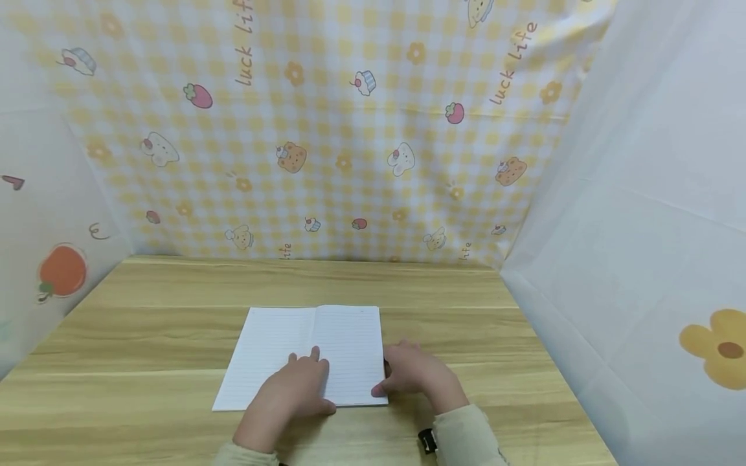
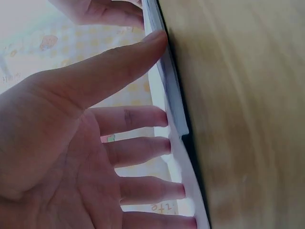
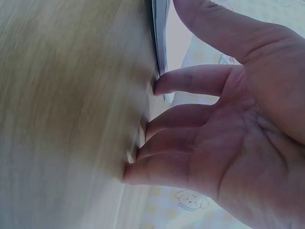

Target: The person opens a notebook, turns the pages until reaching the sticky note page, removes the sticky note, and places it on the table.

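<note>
Notebook (image 1: 309,353) lies open on the table (image 1: 146,336) — left hand (image 1: 291,391) presses flat, right hand (image 1: 416,372) touches its edge, fingers loose — page turn likely next.

Bare tabletop (image 1: 146,336) all round notebook (image 1: 274,343); cloth walls (image 1: 612,259) box in left, back, right.

Open notebook (image 1: 303,356) on table (image 1: 146,336), left hand (image 1: 291,395) atop, right hand (image 1: 416,372) at its right edge.
</note>
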